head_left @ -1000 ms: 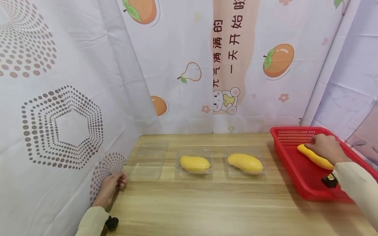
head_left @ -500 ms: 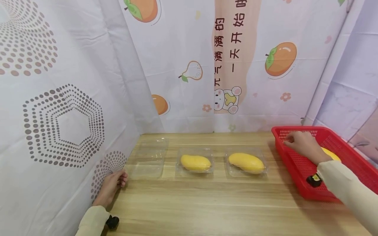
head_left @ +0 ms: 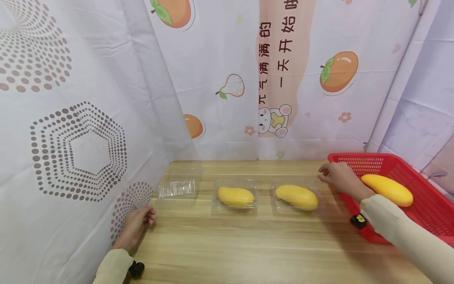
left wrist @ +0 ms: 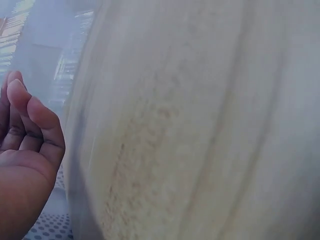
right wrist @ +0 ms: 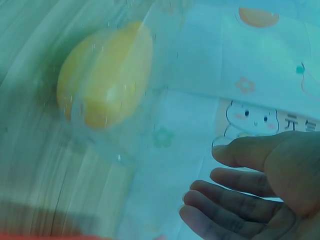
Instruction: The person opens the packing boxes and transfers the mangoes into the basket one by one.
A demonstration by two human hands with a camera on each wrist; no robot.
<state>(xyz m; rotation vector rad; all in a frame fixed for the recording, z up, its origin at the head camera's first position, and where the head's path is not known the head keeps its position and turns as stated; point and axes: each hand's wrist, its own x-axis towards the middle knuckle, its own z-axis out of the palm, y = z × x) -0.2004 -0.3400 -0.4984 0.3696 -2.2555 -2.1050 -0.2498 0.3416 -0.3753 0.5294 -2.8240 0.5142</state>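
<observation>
My right hand (head_left: 340,177) hovers over the left rim of the red basket (head_left: 376,155), holding nothing. In the right wrist view that hand (right wrist: 255,190) has its fingers extended and apart, with a boxed yellow mango (right wrist: 107,80) beyond. A mango (head_left: 388,190) lies inside the basket, partly behind my right forearm. Two more mangoes, one left (head_left: 235,196) and one right (head_left: 297,196), sit in clear plastic boxes on the table. My left hand (head_left: 136,223) rests at the table's left edge with loosely bent fingers (left wrist: 45,120), holding nothing, near a third clear box (head_left: 177,189).
The wooden table (head_left: 248,240) meets a printed cloth (head_left: 220,47) hanging along its back. Another cloth, with dotted hexagons (head_left: 81,154), borders the left side close to my left hand. The basket's raised walls stand at the right.
My right hand has left the mango in the basket and moved left to the basket's rim, with nothing in it. The mango stays in the basket. My left hand has hardly moved.
</observation>
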